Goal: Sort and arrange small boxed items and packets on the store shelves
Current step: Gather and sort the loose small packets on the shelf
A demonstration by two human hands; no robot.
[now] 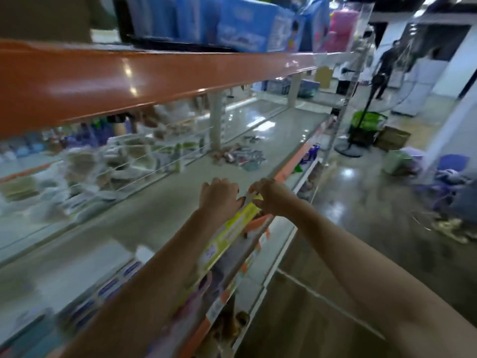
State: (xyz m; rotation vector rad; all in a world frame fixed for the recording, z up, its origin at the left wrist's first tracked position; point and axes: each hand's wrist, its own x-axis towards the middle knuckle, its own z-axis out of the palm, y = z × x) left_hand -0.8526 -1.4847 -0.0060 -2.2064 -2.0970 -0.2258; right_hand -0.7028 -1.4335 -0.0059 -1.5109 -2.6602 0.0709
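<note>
While arms reach forward, both hands, left hand (219, 196) and right hand (271, 198), pinching yellow box (237, 226) at shelf (160, 210) edge.

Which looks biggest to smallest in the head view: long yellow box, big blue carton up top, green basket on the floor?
1. Big blue carton on the top shelf.
2. Long yellow box, held at its far end by both hands (left, right).
3. Green basket.

The basket sits far from the camera, so its true size is unsure.
</note>
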